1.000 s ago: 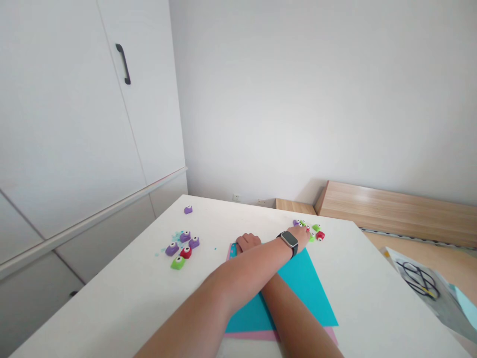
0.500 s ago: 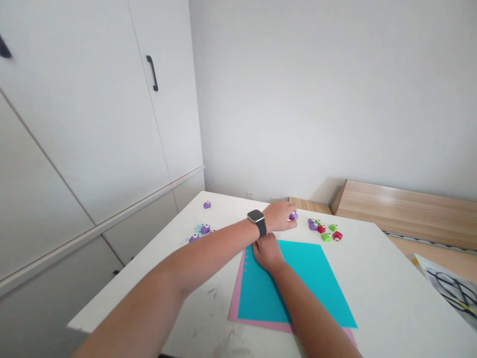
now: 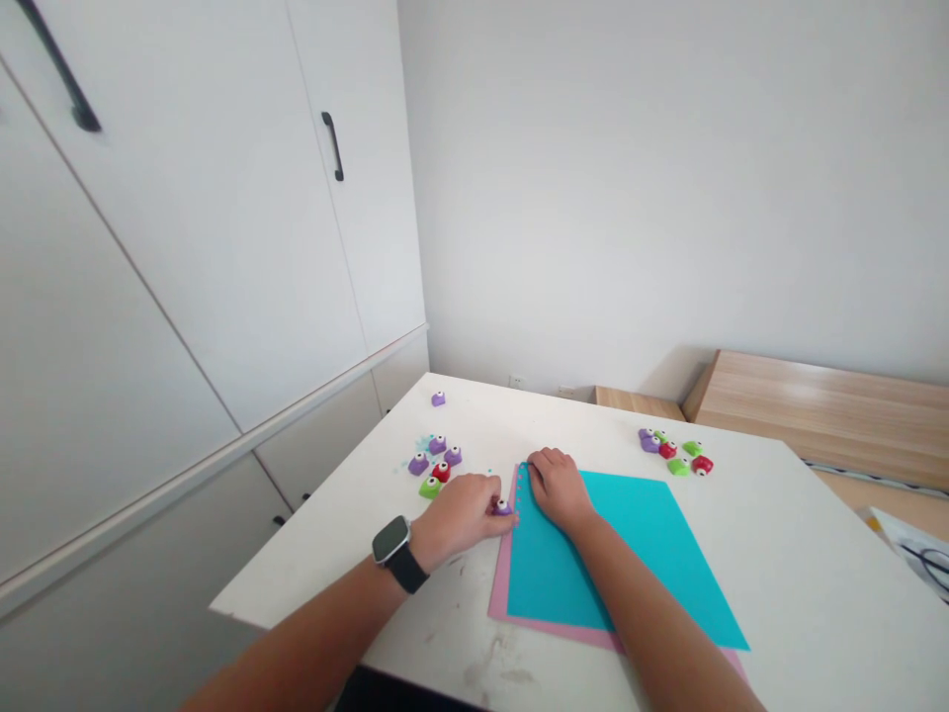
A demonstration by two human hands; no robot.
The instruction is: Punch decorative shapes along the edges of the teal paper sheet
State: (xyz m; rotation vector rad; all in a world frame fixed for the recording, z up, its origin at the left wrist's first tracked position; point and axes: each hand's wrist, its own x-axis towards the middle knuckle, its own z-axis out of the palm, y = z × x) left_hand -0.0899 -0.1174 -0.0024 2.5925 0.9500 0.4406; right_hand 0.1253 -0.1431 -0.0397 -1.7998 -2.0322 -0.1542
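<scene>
Purple eyed block (image 3: 502, 507), pinched by the left hand's (image 3: 460, 516) fingers (image 3: 483, 492) just left of the teal sheet (image 3: 630, 554), at the edge of a pink card (image 3: 498, 593); right hand (image 3: 558, 489), fingers open and flat, on that sheet's near corner.

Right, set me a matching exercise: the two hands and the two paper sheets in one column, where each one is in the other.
Column one:
1. left hand
2. right hand
3. teal paper sheet
4. pink paper sheet

Column two:
A. on top of a sheet of another colour
B. on the holed edge of a sheet
C. under a sheet, showing along its edges
D. on a small purple craft punch

Pairs: 1-D, 2-B, 3-A, 4-C
</scene>
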